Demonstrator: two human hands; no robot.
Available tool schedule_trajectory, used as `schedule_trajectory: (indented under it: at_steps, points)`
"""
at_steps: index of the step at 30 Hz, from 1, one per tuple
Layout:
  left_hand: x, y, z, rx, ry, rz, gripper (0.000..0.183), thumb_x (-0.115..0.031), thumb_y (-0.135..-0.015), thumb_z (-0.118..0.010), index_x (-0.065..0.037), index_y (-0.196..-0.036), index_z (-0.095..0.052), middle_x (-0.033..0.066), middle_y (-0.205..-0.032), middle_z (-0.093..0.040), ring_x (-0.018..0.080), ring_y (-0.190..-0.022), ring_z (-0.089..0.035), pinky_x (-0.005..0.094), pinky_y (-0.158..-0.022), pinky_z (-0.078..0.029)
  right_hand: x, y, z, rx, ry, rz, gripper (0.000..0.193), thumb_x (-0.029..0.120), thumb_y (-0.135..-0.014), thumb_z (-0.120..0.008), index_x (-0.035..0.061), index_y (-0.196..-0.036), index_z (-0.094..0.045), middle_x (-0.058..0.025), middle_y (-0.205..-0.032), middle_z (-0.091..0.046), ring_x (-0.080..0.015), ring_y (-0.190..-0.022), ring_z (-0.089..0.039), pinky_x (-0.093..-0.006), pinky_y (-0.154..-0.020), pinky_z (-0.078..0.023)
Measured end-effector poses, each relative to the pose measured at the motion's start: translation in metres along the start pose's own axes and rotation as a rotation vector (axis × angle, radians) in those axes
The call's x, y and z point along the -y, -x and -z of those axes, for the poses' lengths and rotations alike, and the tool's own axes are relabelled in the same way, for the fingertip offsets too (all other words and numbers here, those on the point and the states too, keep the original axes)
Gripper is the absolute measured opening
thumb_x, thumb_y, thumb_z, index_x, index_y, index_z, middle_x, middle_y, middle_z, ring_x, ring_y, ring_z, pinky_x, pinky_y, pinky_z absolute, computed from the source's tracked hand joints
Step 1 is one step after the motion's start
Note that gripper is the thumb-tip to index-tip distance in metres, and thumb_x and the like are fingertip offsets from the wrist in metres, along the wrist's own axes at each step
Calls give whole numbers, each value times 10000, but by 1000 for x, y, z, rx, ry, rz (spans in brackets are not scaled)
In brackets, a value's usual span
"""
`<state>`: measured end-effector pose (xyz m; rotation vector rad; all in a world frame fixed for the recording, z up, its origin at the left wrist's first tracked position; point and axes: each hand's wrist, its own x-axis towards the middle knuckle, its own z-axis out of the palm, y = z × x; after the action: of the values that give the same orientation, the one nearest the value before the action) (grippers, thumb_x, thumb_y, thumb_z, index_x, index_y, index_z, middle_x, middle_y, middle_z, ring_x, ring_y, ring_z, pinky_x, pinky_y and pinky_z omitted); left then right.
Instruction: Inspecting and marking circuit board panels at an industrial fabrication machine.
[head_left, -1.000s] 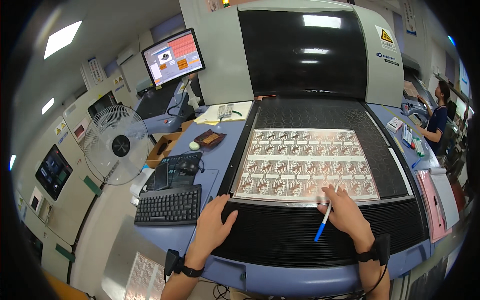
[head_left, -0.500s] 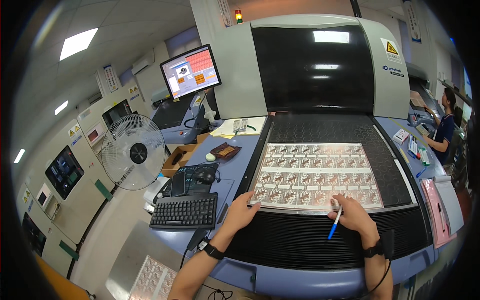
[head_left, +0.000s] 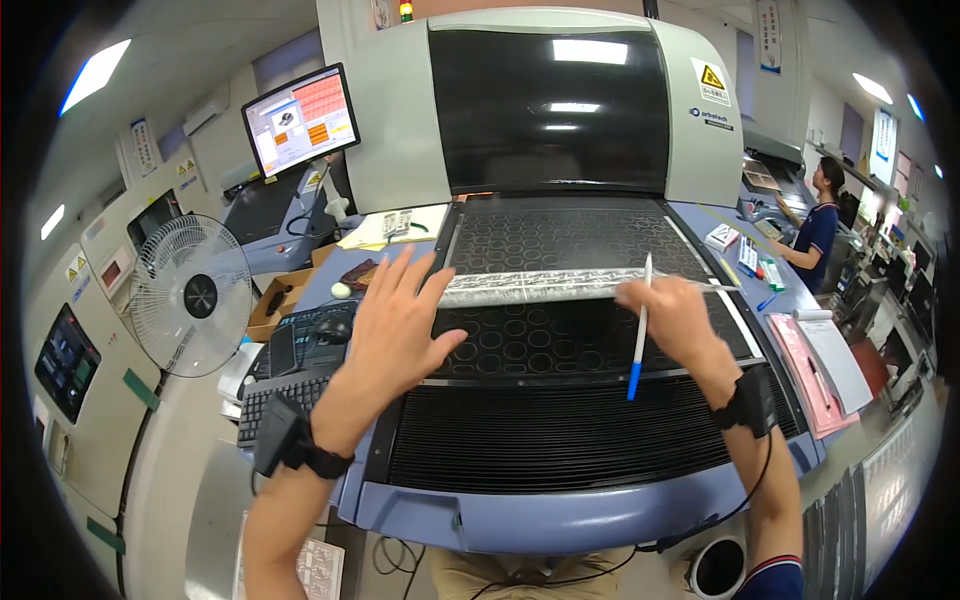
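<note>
A patterned circuit board panel (head_left: 540, 286) is tipped up from the black machine bed (head_left: 530, 345), so it shows as a narrow, foreshortened strip. My left hand (head_left: 395, 325) is open by the panel's left end, fingers spread and thumb apart; whether it touches the panel I cannot tell. At the panel's near right edge my right hand (head_left: 678, 315) is closed around a white pen (head_left: 641, 335) with a blue end pointing down. Its fingertips are at the panel's edge, and whether they also grip it is partly hidden.
A large grey machine hood (head_left: 550, 110) rises behind the bed. To the left are a monitor (head_left: 300, 120), a fan (head_left: 195, 295) and a keyboard (head_left: 270, 410). On the right lies a notepad (head_left: 835, 365); beyond it a person (head_left: 818, 225) works. More panels (head_left: 322, 568) lie low at left.
The panel lay flat on the bed and is now tipped up, farther back. My left hand has lifted from its left edge and spread open. The pen stays in my right hand.
</note>
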<state>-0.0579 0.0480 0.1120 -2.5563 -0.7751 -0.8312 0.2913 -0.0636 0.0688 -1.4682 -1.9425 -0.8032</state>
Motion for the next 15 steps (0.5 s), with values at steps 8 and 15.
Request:
schedule_trajectory:
  at_steps: [8,15]
  points:
    - [14,-108,75,-74,31,-116,289,-243,-818,-823,-38,-1001,-733,194,-831,-682,391,-818,-677,461,-747,-525,-9,-107,130,90,-29,-45,262,284,-979,-675,30,-929,-641,-208,-755,-647,-442,-757,-657,-471,-654,-500]
    - [29,-167,90,164,143,-118,279,-175,-811,-816,41,-969,-738,228,-918,-723,342,-854,-699,413,-781,-534,-49,-162,141,347,-66,-93,379,355,-1006,-661,-13,-913,-662,-201,-752,-638,-377,-730,-621,-455,-711,-489]
